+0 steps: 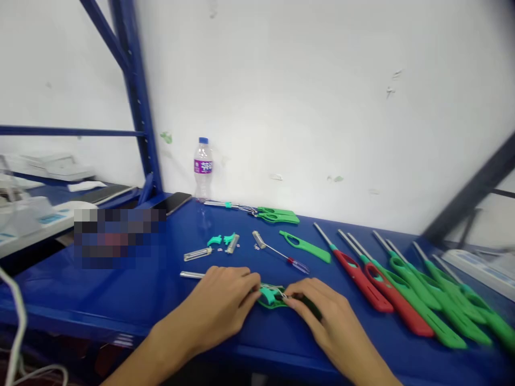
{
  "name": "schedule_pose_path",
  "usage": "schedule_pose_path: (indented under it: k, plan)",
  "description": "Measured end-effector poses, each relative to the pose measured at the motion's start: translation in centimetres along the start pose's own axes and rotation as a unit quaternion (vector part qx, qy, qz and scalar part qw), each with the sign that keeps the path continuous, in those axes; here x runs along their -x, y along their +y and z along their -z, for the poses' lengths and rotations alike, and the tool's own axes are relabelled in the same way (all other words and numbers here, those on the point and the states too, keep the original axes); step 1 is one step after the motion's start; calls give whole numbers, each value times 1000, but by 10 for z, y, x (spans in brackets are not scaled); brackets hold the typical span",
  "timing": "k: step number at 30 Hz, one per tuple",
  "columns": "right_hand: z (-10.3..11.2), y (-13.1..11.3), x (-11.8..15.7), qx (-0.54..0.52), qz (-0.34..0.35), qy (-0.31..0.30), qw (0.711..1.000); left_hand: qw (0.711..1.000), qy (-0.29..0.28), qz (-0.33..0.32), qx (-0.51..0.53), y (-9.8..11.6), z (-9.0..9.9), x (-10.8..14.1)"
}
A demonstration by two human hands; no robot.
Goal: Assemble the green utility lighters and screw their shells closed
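Green lighter (274, 306), its shell open, lies low on the blue counter (153, 289) in front of me, between my two hands. My left hand (229, 300) grasps it at the front end, by the base of the metal tube (192, 275), which points out to my left; that grip seems meant to keep the body from turning. My right hand (330, 316) pinches at its middle with thumb and forefinger, beside the teal trigger (268, 295) and some pale wires, though the exact part is probably too small and covered to name. The counter beneath takes the weight, so my fingertips can work finely.

Beyond my hands, a screwdriver (298, 265) touches or nearly touches a loose metal part (258, 239), near a green half-shell (309, 247). Teal pieces (214, 240) and more metal parts sit left of them, spread out, I judge, for easy picking. Red and green lighters (362, 279) lie slantwise to my right, clear of my working space.
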State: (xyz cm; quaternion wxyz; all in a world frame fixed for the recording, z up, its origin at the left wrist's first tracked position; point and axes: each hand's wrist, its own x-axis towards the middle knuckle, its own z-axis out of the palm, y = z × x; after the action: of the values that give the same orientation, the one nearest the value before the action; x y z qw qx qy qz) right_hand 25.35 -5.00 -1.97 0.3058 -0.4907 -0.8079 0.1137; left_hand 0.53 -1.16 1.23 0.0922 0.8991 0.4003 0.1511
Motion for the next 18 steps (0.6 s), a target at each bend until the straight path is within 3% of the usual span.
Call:
schedule_pose_path:
  k: [6,18]
  plan:
    - [5,-7,-1,-12,-27,-2,1000,1000,-1,-4,6,-4,-9,-4]
    - [3,-1,-1,-40,-27,6,999,1000,-8,3,-25,1,-4,-3]
